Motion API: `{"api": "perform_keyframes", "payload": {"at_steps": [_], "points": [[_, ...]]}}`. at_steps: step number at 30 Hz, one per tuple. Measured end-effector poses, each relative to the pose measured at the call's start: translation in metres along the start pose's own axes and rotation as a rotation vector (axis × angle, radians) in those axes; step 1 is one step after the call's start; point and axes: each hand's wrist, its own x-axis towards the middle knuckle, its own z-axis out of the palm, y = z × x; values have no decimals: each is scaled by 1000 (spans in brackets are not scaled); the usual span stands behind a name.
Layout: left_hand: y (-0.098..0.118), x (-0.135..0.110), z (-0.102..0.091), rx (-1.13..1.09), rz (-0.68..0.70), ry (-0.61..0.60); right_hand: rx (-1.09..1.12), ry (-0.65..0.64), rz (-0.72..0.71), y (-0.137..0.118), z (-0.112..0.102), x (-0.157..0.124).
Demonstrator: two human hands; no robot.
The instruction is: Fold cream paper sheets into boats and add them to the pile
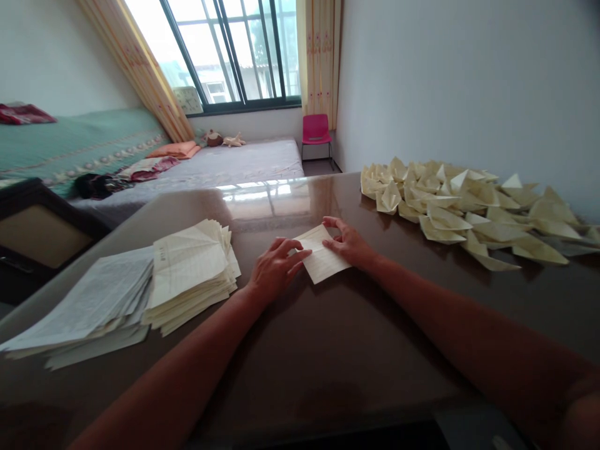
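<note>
A small cream lined sheet of paper, apparently folded, lies on the dark glossy table between my two hands. My left hand holds its left edge, with thumb and fingertips close together. At the right edge, my right hand grips the sheet, thumb on top and forefinger at the far corner. On the left rests a stack of cream lined paper, creased on top, beside a pile of greyish printed sheets. Many folded paper boats are heaped on the table's right side.
The table runs up to the wall on the right. Beyond its far edge are a bed and a pink chair under a window. A dark chair or cabinet stands at the left.
</note>
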Motion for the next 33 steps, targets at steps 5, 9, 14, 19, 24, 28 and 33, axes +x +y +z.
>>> {"api": "perform_keyframes", "payload": {"at_steps": [5,9,14,19,24,28,33], "points": [[6,3,0,57,106,-145,-294,15,-221,-1,-10,-1],[6,3,2,28,71,-185,-464,-279,-466,-20,-24,-9],[10,3,2,-15,50,-204,-587,-487,-501,-29,-24,-18],[3,1,-6,-103,63,-271,-493,-580,-451,-20,-26,-15],[-8,-1,-12,-149,79,-306,-415,-560,-378,-22,-27,-15],[-9,-1,-13,-140,86,-323,-478,-497,-235,-23,-22,-16],[-8,-1,-13,-134,74,-323,-556,-377,-72,-24,-16,-16]]}}
